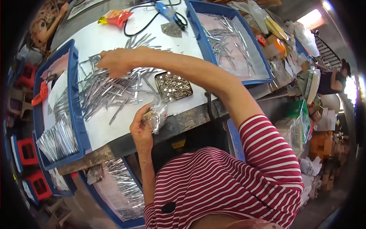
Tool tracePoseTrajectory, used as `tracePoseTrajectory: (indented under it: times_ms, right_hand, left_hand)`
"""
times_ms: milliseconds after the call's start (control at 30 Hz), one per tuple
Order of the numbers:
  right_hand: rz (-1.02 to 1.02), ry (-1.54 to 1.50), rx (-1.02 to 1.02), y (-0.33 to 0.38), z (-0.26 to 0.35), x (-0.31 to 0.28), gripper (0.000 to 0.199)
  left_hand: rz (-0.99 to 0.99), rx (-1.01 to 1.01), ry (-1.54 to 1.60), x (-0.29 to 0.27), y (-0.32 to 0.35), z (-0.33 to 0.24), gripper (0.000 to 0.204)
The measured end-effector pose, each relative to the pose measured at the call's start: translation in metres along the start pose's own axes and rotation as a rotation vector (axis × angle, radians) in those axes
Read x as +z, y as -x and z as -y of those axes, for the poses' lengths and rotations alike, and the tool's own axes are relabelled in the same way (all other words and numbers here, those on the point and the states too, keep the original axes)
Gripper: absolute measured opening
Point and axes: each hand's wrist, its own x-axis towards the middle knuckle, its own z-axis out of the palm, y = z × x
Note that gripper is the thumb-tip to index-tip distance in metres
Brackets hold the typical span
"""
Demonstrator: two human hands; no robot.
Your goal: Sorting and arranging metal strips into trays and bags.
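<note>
From where I stand, worktop (108,133) has room nr front edge, L tray (78,114) walls in the tools (101,91), prob. light, stiff, slick, best taken mid-shank, R hand (117,63) over them, closure can't tell, L hand (141,125) clamped on flimsy, soft bag (159,117) nr edge.

That shirt (225,179) is striped crimson and white; trays (200,32) blue, tools (110,86) silvery, stools (26,141) bright red.
</note>
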Motion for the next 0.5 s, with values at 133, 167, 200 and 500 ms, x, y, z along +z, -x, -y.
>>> tracePoseTrajectory:
  times_ms: [133,167,200,500]
  right_hand:
    - [-0.5,-0.111,-0.095,0.081,-0.036,-0.02,0.025]
    - [-0.595,-0.063,-0.084,0.105,-0.048,-0.025,0.024]
    - [-0.644,-0.059,0.016,0.132,-0.06,-0.032,0.022]
    - [-0.52,0.092,0.434,0.275,-0.2,-0.015,0.031]
  left_hand:
    - [0.003,-0.004,-0.004,-0.002,0.001,-0.001,0.035]
    - [-0.017,-0.003,0.001,-0.003,0.002,0.0,0.034]
    - [-0.035,0.003,0.009,-0.002,0.002,-0.001,0.034]
    - [-0.046,-0.014,-0.061,0.004,0.0,-0.006,0.047]
